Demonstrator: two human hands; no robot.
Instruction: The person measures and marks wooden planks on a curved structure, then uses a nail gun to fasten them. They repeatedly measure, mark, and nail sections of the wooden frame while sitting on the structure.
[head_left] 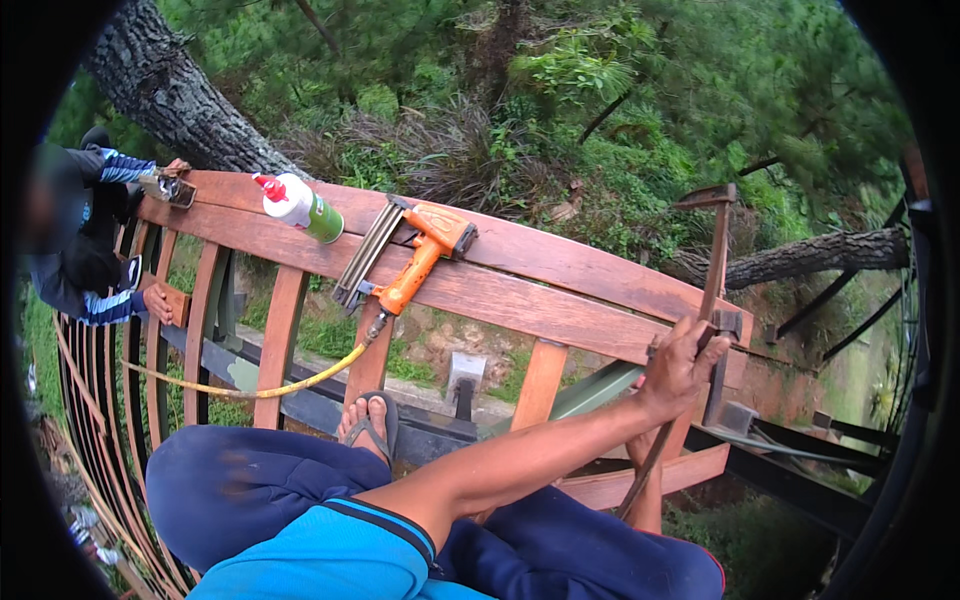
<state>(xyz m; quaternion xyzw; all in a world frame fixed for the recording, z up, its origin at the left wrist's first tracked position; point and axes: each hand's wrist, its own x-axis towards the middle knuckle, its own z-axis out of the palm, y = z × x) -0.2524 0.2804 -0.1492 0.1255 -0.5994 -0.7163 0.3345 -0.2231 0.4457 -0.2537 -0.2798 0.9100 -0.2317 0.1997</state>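
Greenery (400, 160) borders reddish wooden railing (530, 315).

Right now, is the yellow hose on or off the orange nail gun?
On: the yellow hose meets the metal fitting on the orange nail gun, with no visible gap between them.
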